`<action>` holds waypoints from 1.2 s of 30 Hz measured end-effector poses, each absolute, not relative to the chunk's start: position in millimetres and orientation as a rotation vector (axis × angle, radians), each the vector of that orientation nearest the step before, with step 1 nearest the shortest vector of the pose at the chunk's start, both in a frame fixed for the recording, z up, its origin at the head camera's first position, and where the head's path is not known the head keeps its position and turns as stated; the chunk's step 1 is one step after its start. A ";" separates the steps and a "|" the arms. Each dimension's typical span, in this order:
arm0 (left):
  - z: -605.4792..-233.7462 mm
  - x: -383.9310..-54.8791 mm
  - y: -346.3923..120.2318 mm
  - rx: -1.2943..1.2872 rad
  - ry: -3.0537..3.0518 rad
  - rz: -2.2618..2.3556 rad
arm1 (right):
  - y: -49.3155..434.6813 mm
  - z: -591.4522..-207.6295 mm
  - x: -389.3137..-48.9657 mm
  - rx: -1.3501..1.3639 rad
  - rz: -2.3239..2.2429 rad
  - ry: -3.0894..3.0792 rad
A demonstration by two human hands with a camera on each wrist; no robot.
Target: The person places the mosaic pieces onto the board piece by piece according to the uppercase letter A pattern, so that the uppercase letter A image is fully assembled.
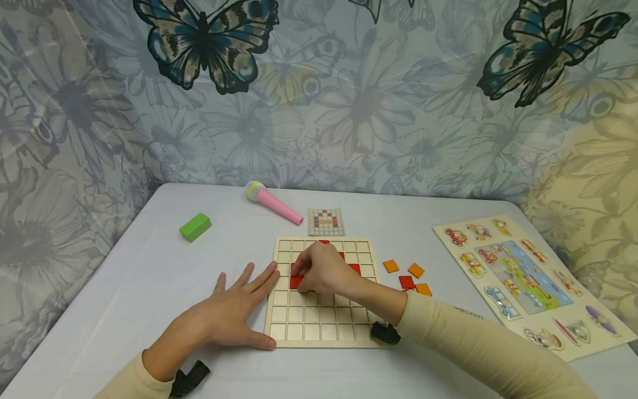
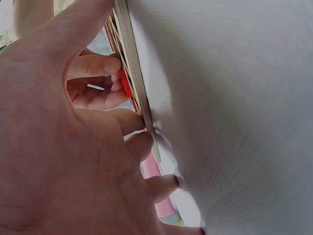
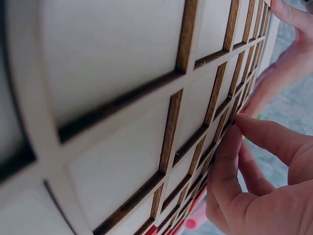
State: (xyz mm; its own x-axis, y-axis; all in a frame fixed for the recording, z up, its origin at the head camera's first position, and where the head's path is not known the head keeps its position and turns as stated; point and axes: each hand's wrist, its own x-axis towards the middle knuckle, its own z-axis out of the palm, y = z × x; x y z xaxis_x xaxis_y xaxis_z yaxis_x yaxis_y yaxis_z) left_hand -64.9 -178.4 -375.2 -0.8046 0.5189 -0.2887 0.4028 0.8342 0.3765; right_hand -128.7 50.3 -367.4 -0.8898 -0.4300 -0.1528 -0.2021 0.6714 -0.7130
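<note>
A square wooden grid board [image 1: 324, 327] lies on the table, with several red tiles [image 1: 354, 269] in its upper cells, some partly covered by my right hand. My right hand [image 1: 321, 269] is bent over the board's left side, thumb and fingertips at a red square tile [image 1: 296, 282]. In the left wrist view that red tile [image 2: 125, 82] sits between thumb and fingers; in the right wrist view the fingers hide it. My left hand [image 1: 239, 310] rests with fingers spread along the board's left edge, thumb by the lower corner.
Loose orange tiles [image 1: 391, 266] and a red tile [image 1: 406, 282] lie right of the board. Behind it are a small pattern card [image 1: 325, 221] and a pink toy microphone [image 1: 279, 206]. A green block [image 1: 195, 227] sits far left, a picture puzzle board [image 1: 448, 244] right.
</note>
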 end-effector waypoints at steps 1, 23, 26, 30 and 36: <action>-375.4 -65.0 -178.4 0.688 2.631 0.422 | 50.4 -367.7 -128.7 -0.502 -1.044 2.582; -376.8 -66.4 -176.5 0.675 2.633 0.406 | 59.7 -359.0 -122.0 -0.552 -1.044 2.605; -377.1 -66.6 -176.3 0.675 2.632 0.406 | 65.5 -357.2 -120.2 -0.568 -1.044 2.607; -377.0 -66.5 -176.3 0.681 2.636 0.409 | 75.5 -355.0 -117.7 -0.560 -1.058 2.615; -376.2 -66.2 -175.7 0.670 2.640 0.403 | 95.7 -351.1 -114.8 -0.501 -1.094 2.625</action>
